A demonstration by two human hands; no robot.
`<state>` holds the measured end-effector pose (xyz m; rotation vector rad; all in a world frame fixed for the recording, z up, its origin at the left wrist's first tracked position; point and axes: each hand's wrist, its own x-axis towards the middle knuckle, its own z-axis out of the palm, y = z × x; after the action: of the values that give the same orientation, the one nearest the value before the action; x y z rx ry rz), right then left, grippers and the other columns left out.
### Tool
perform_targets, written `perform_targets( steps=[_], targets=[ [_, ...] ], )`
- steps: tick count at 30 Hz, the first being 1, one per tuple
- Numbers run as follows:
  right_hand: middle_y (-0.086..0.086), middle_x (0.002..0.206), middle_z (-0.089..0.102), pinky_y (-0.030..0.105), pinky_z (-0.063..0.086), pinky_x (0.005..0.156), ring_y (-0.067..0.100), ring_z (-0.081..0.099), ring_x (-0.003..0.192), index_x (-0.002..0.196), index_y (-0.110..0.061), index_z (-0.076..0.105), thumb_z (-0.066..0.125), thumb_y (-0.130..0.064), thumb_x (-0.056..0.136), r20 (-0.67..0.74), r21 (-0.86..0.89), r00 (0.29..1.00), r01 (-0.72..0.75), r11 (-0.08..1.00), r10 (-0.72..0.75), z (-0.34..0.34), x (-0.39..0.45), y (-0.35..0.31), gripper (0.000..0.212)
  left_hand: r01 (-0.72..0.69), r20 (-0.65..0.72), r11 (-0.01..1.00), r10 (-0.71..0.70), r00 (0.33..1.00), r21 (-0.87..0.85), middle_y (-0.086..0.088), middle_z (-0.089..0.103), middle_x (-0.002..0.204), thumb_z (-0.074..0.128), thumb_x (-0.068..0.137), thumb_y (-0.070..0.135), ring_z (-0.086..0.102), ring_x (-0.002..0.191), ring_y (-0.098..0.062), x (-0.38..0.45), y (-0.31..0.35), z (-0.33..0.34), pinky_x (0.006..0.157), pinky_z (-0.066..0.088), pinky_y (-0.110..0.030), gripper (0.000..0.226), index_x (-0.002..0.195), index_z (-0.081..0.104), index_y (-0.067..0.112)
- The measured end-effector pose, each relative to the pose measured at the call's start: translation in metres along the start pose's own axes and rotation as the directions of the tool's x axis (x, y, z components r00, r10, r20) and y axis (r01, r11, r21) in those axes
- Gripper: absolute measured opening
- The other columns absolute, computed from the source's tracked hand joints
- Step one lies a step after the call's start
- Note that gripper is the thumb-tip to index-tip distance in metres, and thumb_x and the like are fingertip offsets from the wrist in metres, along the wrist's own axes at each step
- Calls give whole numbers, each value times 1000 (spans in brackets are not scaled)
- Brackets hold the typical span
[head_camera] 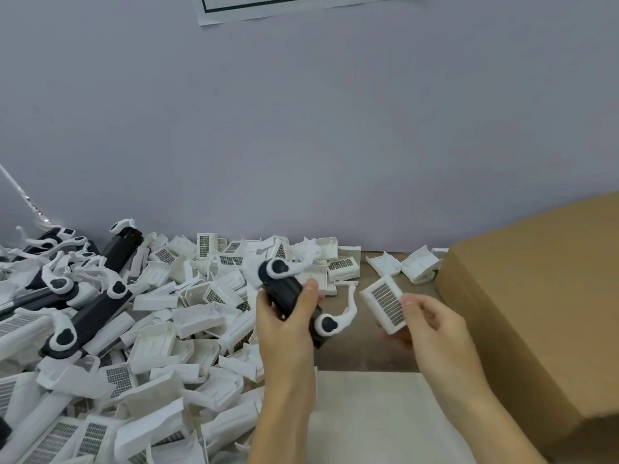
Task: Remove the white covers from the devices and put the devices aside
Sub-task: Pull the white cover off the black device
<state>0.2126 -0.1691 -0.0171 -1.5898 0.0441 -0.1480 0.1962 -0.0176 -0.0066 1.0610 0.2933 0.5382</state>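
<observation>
Separately gripped: device point(290, 296), cover point(385, 303).

A single head-worn view looks forward and down from just above the person's forearms. It faces a pale wall point(335, 128) across the surface point(361, 349). Both hands sit close, low in the frame.

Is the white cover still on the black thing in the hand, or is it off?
Off. The left hand holds the bare black device, and the right hand holds the white cover apart from it.
</observation>
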Motion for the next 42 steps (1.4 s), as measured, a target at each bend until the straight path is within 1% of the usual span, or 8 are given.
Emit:
perform_targets(
  steps=[7,14,20,24,28,32,37,42],
  targets=[
    [12,93,77,35,56,67,16,66,65,90,-15,81,55,-25,101,77,399,994,-100,912,75,6,0,-4,30,-28,137,889,-38,990,456,4,73,70,82,80,41,70,68,-14,-9,-6,7,65,58,-37,26,83,73,17],
    [1,72,71,16,44,54,4,58,59,78,-17,74,52,-26,103,-59,8,994,91,996,-90,15,-1,10,35,220,121,918,-272,955,330,11,75,78,58,100,25,72,70,-5,-12,-4,14,50,52,-25,13,97,70,27],
    [-22,90,73,17,50,68,2,67,83,105,-38,70,48,-24,102,-40,-157,958,275,949,-284,15,-3,9,26,156,151,939,-209,966,305,13,77,87,61,99,19,73,77,-2,-14,-7,14,53,52,-15,12,106,68,26],
    [-17,72,69,18,47,57,5,65,67,92,-36,70,45,-35,103,29,-244,912,404,882,-410,18,-8,5,27,101,159,940,-160,974,326,6,78,96,64,97,21,74,83,-7,-13,-10,13,59,55,-18,12,107,70,23],
    [-13,78,72,36,56,63,8,67,68,103,-42,68,42,-47,98,139,-273,904,427,862,-404,20,-12,4,27,76,187,946,-140,972,315,8,78,93,64,97,20,74,82,-7,-13,-10,13,58,53,-15,12,108,70,20],
    [-21,87,73,27,58,68,1,70,80,108,-43,66,56,-60,87,208,-262,908,409,874,-363,19,-15,4,30,43,195,941,-115,974,336,10,78,92,59,100,15,75,81,-6,-12,-11,12,58,54,-15,15,109,67,22],
    [-25,85,71,11,50,62,-3,67,78,102,-40,66,66,-35,93,87,-237,933,360,902,-349,17,-9,7,10,72,190,957,-129,973,280,20,75,88,55,101,16,70,78,5,-13,-12,14,56,50,-10,20,102,68,31],
    [-24,87,67,12,49,67,-11,62,87,111,-38,55,64,-50,82,-141,-231,920,328,916,-365,14,-8,5,33,15,208,962,-74,975,272,21,74,96,57,101,21,68,87,8,-14,-11,13,60,48,-6,19,115,66,31]
  ],
)
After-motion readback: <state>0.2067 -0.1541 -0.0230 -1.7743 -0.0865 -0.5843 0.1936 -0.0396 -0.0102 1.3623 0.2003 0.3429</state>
